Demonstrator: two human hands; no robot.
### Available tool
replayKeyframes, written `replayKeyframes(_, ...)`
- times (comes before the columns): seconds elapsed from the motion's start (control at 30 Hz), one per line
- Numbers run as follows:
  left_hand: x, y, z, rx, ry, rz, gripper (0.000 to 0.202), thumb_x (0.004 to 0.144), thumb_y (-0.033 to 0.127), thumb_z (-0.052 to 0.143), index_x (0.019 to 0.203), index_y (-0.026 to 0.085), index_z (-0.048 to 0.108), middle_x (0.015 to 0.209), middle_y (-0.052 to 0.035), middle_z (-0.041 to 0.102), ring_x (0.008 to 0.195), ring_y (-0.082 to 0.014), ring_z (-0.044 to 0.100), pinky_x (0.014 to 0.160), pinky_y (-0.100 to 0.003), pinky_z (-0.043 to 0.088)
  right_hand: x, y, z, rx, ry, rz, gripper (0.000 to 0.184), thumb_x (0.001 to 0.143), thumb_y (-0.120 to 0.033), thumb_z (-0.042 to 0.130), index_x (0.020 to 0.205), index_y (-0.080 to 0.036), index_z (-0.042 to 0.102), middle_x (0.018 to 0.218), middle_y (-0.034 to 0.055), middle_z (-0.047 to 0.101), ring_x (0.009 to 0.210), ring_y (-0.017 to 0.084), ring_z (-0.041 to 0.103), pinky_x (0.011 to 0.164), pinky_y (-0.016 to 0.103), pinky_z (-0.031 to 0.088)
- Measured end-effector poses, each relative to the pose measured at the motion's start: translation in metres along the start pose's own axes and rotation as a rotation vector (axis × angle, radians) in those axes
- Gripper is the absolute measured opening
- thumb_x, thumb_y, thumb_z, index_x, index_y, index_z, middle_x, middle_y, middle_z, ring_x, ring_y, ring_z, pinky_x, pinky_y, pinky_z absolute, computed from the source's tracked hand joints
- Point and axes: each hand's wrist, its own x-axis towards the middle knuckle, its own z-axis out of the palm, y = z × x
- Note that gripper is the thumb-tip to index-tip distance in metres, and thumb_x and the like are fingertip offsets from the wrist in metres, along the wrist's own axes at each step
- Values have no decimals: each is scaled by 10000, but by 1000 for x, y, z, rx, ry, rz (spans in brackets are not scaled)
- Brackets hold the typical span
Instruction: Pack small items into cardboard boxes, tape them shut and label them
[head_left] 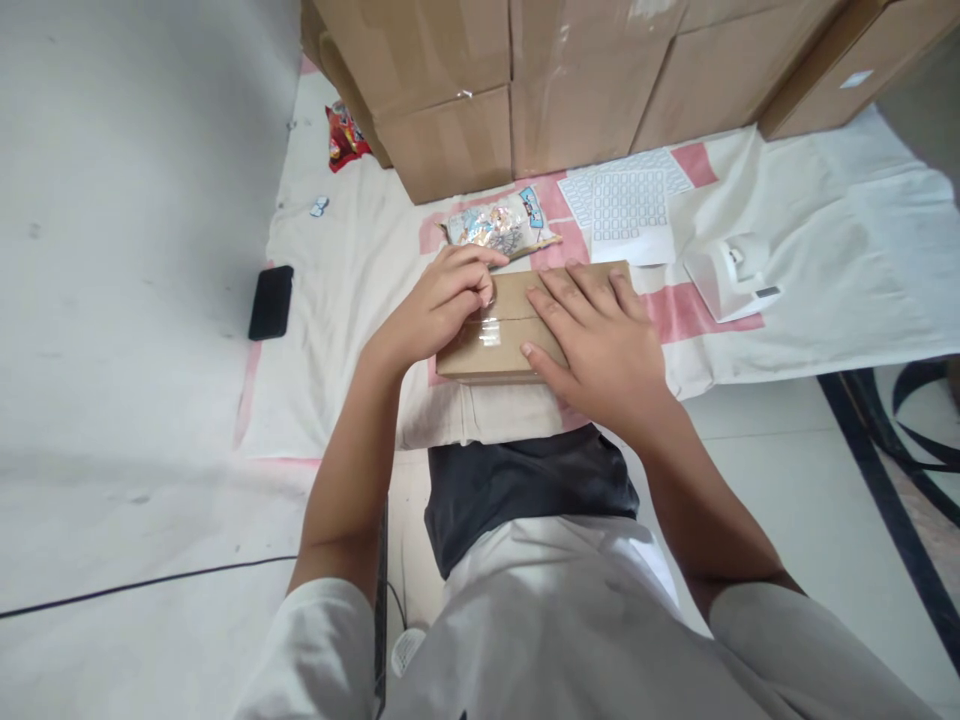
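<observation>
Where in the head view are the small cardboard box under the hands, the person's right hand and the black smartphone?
Small cardboard box [511, 338]: head view, top face, between the hands.
Right hand [602, 342]: head view, back of the hand.
Black smartphone [271, 303]: head view, middle of its upper face.

Pale wall [135, 250] fills the left side, lightly scuffed and marked, with soft grey shading toward its far end; light is diffuse, source out of view. Table along the middle is draped in a cream cloth [337, 270] with pink patches, wrinkled and hanging over the near edge, and a row of stacked brown cartons [585, 120] backs its far side. Floor [772, 480] at right: pale, smooth, with a faint seam and a dark strip [891, 500] running diagonally toward near right.
</observation>
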Motion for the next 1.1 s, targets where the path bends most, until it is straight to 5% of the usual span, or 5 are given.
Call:
replayKeyframes(0.17, 0, 2, 2, 18, -18, 12, 99, 927, 302, 523, 859, 239, 486, 1276, -82, 689, 1271, -287, 590, 1114, -487, 430, 1, 1, 0, 19, 9, -8, 591, 1071, -446, 448, 1576, -151, 533, 1659, 156, 508, 1554, 387, 417, 1292, 655, 244)
replayKeyframes(0.43, -6, -3, 0, 7, -51, -16, 374, 898, 542, 724, 1025, 261, 514, 1077, -49, 651, 965, -232, 583, 860, -387, 480, 1, 0, 0, 13, 10, -9, 591, 1063, -431, 455, 1583, -157, 524, 1657, 152, 510, 1550, 393, 413, 1287, 657, 250)
replayKeyframes(0.73, -4, 6, -9, -222, -14, 4, 348, 1011, 516, 584, 823, 228, 529, 1278, -100, 683, 1230, -253, 622, 1072, -429, 494, -2, 0, -1, -5, 23, -15, 589, 1076, -454, 434, 1559, -136, 545, 1651, 154, 517, 1543, 383, 428, 1294, 637, 254)
replayKeyframes(0.93, -2, 19, -11, -310, -27, 43, 440, 1028, 547, 558, 733, 225, 511, 1193, -91, 711, 1096, -241, 666, 1071, -465, 524, -2, 1, -1, -10, 49, -25, 591, 1075, -444, 441, 1591, -162, 512, 1632, 148, 542, 1523, 379, 449, 1282, 627, 276)
replayKeyframes(1.1, -8, 15, -5, -378, 137, -33, 487, 1030, 635, 473, 747, 239, 488, 1104, -62, 711, 1061, -260, 679, 1003, -504, 568, -1, 2, 1, 12, 42, -27, 584, 1071, -455, 454, 1572, -167, 537, 1635, 148, 538, 1527, 391, 447, 1272, 637, 283)
